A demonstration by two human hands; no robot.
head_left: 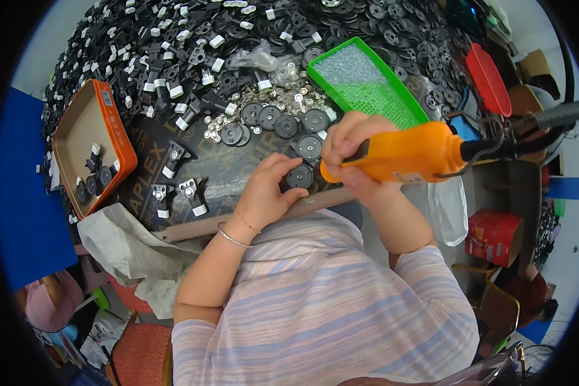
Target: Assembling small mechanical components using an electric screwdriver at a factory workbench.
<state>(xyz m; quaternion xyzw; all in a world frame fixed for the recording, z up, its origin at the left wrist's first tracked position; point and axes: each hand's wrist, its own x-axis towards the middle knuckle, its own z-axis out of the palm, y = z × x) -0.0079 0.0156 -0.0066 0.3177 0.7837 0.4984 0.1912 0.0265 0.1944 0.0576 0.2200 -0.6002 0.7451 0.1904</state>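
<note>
The black wheel is on the dark table, right in front of the person. The left hand has its thumb and pointing finger clamped on the wheel's edge. The right hand is wrapped tight around an orange power tool. The front end of the tool is just to the right of the wheel; I cannot tell if they touch. More black wheels sit just past the fingers, on the far side, next to a pile of shiny metal bits. To the left lie three brackets, black with white ends. Farther left is an orange tray with a few parts in it. A green basket with little silver pieces is on the far right. A big heap of black parts fills the far side.
</note>
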